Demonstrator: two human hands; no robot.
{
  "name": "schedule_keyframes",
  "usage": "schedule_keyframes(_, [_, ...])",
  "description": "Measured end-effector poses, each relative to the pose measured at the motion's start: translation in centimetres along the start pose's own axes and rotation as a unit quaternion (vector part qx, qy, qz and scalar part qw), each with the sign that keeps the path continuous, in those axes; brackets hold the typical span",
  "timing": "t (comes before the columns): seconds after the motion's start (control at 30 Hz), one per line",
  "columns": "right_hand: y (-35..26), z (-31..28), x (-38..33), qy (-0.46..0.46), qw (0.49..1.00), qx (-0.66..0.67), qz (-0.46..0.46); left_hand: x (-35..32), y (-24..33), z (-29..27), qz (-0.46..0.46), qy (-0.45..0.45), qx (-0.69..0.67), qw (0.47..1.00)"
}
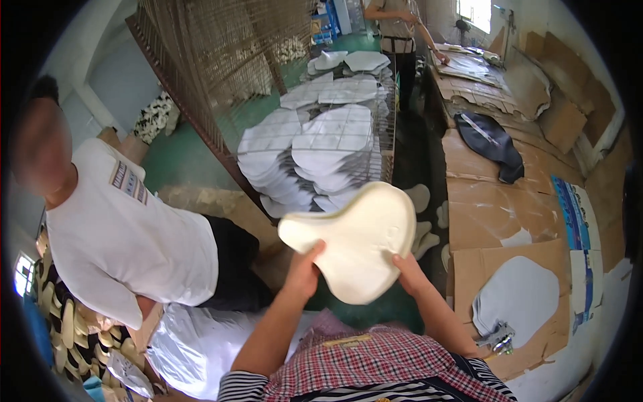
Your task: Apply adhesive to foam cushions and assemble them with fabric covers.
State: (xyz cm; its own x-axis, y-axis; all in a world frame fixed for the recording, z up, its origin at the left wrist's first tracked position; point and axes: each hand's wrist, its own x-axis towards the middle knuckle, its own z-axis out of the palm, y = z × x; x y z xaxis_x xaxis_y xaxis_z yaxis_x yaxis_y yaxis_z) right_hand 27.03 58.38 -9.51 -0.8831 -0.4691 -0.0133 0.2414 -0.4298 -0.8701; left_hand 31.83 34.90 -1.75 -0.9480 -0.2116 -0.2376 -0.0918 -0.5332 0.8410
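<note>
In front of my body I hold up a cream foam bicycle saddle pad [362, 241], its narrow nose pointing left and its wide end to the right. My left hand [305, 271] is closed on the edge near the nose, the thumb lying on top. On the wide end's lower right edge, my right hand [407, 273] grips with its thumb pressed on the face. The fingers of both hands are mostly hidden beneath the pad. Small dents show on the pad near my right thumb.
Stacks of pale grey sheets [331, 137] fill a wire rack beyond the pad. A cardboard-covered bench [495, 208] at right bears a black sheet [492, 144], cut white pieces [519, 298] and a metal tool [497, 338]. One person [140, 228] stands left; another [398, 33] works far off.
</note>
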Motion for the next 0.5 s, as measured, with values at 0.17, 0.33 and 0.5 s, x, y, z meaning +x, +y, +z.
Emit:
schedule_keyframes(0.17, [-1.4, 0.2, 0.8, 0.041, 0.994, 0.096, 0.013, -1.1, 2.0, 0.8, 0.012, -0.074, 0.029, 0.997])
schedule_keyframes(0.33, [-1.5, 2.0, 1.0, 0.101, 0.986, 0.118, 0.06, -1.1, 6.1, -0.3, 0.138, -0.084, 0.064, 0.985])
schedule_keyframes(0.5, [0.6, 2.8, 0.3, 0.104, 0.982, 0.124, 0.097, -1.5, 6.5, -3.5, 0.171, -0.074, 0.178, 0.966])
